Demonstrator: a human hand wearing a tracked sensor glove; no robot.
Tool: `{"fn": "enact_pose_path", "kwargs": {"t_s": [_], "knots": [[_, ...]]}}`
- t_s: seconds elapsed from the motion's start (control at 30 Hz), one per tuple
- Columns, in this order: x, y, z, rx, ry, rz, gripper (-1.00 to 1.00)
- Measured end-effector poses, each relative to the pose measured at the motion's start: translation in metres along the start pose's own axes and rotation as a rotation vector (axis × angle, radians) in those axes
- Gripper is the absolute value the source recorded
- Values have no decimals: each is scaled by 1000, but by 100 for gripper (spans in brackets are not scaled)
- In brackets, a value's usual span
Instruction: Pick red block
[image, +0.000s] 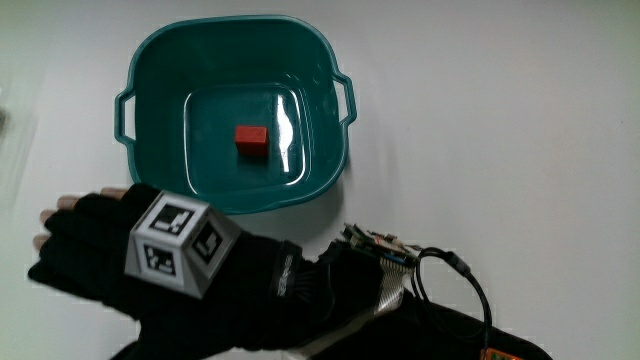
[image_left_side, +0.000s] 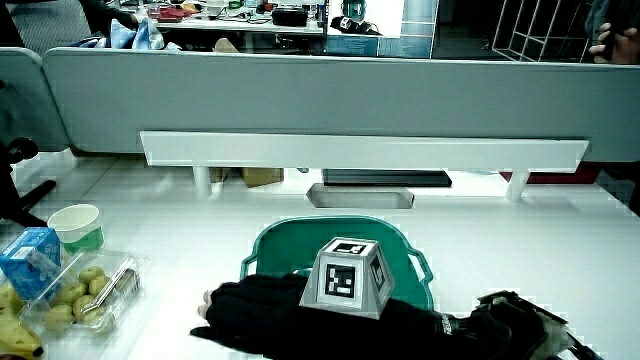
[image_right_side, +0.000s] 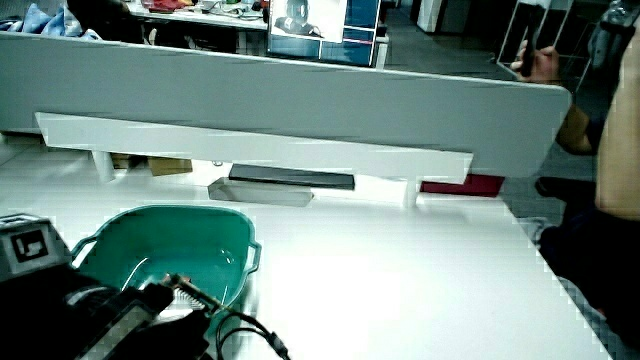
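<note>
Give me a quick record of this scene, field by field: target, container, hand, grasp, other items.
target: red block, lying on the basin's floor
container: teal basin with two handles, on the white table
hand: gloved hand beside the basin, nearer the person, flat over the table
grasp: none; fingers extended, holding nothing
other items: cup, blue carton, fruit tray

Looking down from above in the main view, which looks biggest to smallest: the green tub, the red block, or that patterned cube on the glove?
1. The teal plastic tub with two handles, clearly the largest.
2. The small grey patterned cube on the back of the black-gloved hand; it may sit nearer the camera, which could enlarge it.
3. The small red block in the tub, smallest.
</note>
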Motion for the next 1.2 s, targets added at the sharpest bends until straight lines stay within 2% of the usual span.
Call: {"fn": "enact_pose_path", "kwargs": {"t_s": [0.03,0.07,0.1,0.13,0.17,0.2,0.27,0.3,0.33,0.37,0.4,0.43,0.5,0.53,0.6,0.63,0.73,0.77,0.83,0.9,0.93,0.97,1.0,1.03,1.07,1.17,1.2], "knots": [[2,-2,5,-3,28,15,0],[5,-1,5,-10,8,0,0],[9,-2,8,10,23,-10,0],[12,-2,9,11,6,-31,0],[15,-2,9,0,25,-34,0],[17,-2,11,15,7,-45,0],[24,-1,9,5,28,-56,0],[27,0,9,6,16,-67,0],[29,0,9,10,36,-70,0],[34,2,7,0,22,-80,0],[38,2,6,6,40,-86,0],[40,1,8,17,19,-102,0],[50,2,7,5,82,-95,0],[53,2,8,13,59,-121,0],[61,3,7,2,77,-136,0],[66,3,7,26,53,-164,0],[75,2,9,10,96,-166,0],[79,3,9,20,82,-185,0],[88,3,7,3,114,-194,0],[96,3,7,12,105,-230,0],[102,4,5,-13,127,-226,0],[106,3,5,-1,140,-239,0],[111,4,4,-5,117,-265,0],[116,5,2,-7,126,-282,0],[119,4,2,-7,154,-274,0],[135,4,-3,-20,156,-322,0],[138,4,-4,-21,183,-317,0]]}}
